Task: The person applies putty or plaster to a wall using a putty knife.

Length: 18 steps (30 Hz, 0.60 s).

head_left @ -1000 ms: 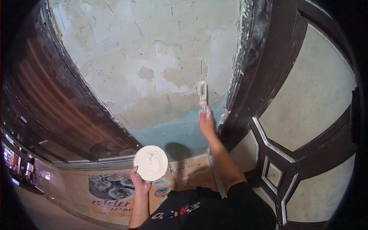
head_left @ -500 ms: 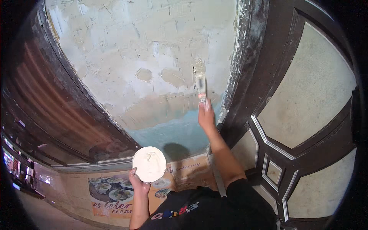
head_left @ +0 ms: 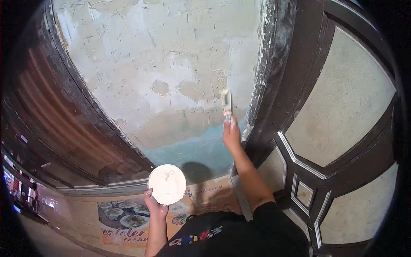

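My right hand [head_left: 231, 132] is closed round the handle of a putty knife [head_left: 227, 102], its blade smeared with cream-coloured paste and held at the wall. The wall panel [head_left: 145, 51] is roughly coated with whitish and beige filler, with a bare blue-green strip [head_left: 188, 150] low down. Two beige patches stand out left of the knife. Lower left, my left hand [head_left: 156, 203] grips a round white tub [head_left: 167, 185] from below and the side. Pale, creamy putty [head_left: 166, 183] lies inside it.
Dark wooden trim [head_left: 267, 81], flecked with white, edges the panel on the right. Beyond it stands dark panelling with beige insets [head_left: 342, 98]. A brown shutter-like surface [head_left: 72, 124] is on the left. A food banner [head_left: 124, 220] hangs below.
My right hand and the putty knife have moved slightly down the wall. My left hand holds the tub in nearly the same place.
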{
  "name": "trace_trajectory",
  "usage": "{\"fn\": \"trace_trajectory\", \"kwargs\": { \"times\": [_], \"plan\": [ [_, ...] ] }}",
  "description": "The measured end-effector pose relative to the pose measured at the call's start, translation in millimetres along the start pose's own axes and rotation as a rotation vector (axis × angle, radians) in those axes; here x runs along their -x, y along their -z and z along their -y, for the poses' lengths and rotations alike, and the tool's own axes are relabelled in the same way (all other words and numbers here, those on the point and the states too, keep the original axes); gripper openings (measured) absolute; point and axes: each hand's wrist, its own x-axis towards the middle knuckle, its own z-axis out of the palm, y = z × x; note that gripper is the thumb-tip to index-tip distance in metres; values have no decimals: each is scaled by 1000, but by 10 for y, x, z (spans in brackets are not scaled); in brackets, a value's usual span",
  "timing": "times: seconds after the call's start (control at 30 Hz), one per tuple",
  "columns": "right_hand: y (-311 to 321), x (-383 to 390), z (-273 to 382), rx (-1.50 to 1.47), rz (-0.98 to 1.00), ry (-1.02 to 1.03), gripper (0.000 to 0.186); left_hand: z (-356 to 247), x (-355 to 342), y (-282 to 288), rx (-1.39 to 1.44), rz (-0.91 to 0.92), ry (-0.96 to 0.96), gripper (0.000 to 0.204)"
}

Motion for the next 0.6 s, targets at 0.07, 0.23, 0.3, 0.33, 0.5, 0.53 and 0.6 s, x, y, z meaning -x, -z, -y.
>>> {"fn": "trace_trajectory", "kwargs": {
  "times": [0.07,0.23,0.3,0.33,0.5,0.53,0.6],
  "plan": [
    [30,-253,168,4,7,19,24,-1,34,-86,14,12,22,56],
    [-89,-152,-22,134,90,-81,27,-22,45,-153,-15,42,26,58],
    [-54,59,-111,186,176,-179,27,-37,76,-123,-12,30,24,58],
    [-38,162,-164,184,177,-178,27,-42,76,-89,2,3,12,58],
    [-46,135,-53,48,28,41,22,-46,51,-61,28,34,15,58],
    [-38,43,126,73,24,86,24,-50,60,-59,26,31,15,58],
    [-115,-83,200,121,48,38,25,-40,58,-85,13,22,21,60]
  ]
}}
